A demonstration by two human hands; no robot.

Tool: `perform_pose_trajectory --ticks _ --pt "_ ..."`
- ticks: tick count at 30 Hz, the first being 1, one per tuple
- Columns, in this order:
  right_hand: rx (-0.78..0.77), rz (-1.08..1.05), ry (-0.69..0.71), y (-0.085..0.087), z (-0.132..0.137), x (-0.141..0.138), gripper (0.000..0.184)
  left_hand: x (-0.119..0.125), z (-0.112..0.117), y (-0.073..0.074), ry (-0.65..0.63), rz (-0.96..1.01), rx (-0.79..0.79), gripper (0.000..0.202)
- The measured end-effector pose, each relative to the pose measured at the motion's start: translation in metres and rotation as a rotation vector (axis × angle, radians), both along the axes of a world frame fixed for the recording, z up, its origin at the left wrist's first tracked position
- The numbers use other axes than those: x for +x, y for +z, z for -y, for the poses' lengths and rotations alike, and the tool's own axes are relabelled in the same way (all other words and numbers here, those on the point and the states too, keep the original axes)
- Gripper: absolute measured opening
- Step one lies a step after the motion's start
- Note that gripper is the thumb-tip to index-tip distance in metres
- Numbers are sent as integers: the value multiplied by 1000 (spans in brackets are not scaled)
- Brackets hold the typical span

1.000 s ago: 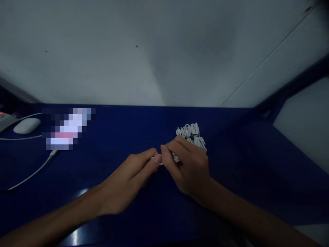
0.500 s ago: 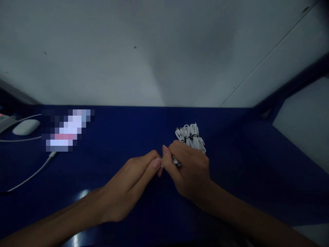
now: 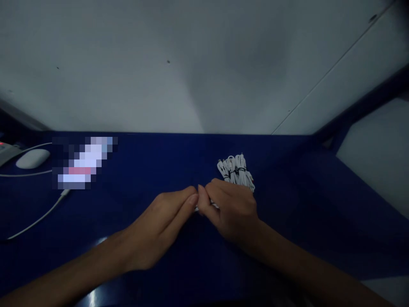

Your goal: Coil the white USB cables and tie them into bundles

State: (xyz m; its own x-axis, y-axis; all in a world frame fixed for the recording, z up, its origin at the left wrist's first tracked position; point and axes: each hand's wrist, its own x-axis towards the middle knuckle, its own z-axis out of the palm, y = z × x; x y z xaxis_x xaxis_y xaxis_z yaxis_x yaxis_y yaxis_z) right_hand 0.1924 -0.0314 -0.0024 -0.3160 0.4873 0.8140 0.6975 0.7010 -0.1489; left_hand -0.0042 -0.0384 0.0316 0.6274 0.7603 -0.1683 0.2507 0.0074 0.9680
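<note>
My left hand (image 3: 162, 228) and my right hand (image 3: 231, 209) meet fingertip to fingertip over the blue table. Both are closed in a pinch on a white cable (image 3: 214, 205), of which only short bits show between and under the fingers. The rest of that cable is hidden by my hands. Just beyond my right hand lie several coiled white cables (image 3: 237, 168), bundled side by side with black ties. My right hand covers their near end; whether it touches them I cannot tell.
On the left of the blue table (image 3: 153, 162) lies a blurred-out lit screen (image 3: 84, 164) with a white charging cable (image 3: 38, 226) plugged in. A white mouse-shaped object (image 3: 33, 158) is at the far left. A pale wall (image 3: 128, 85) rises behind the table.
My hands have come closer together, the right one shifting slightly left. The gap of cable between the fingertips has narrowed. The bundled cables lie where they were.
</note>
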Motion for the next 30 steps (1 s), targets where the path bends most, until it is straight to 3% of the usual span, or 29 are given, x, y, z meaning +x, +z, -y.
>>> perform_pose_trajectory --ticks 4,7,9,11,13,15,17,20,25,27,30 --pt "-126 -60 -9 0 1 0 47 1 4 -5 21 -103 232 37" --pt "-175 -80 18 0 1 0 47 2 5 -4 32 -97 189 36" --pt "-156 -62 26 0 -1 1 45 2 4 -2 70 -34 35 38" --pt "-103 -34 46 0 -2 3 40 1 0 -1 73 73 -229 40" --pt "-18 -11 89 1 -3 4 38 0 -5 0 -24 173 -507 40" --pt "70 -7 113 2 -4 4 42 -2 -7 -1 -133 209 -630 41" --pt "96 2 97 4 -2 3 48 -3 -5 -1 -97 168 -554 43" --pt "8 4 46 5 0 1 50 -2 3 -2 47 93 -315 44" --pt "-115 -69 21 3 2 1 50 2 12 -4 96 34 -144 50" --pt "-94 -66 19 2 1 2 46 3 10 -5 123 63 -190 49" --pt "-10 -61 38 1 -1 3 40 4 1 -5 42 171 -507 53"
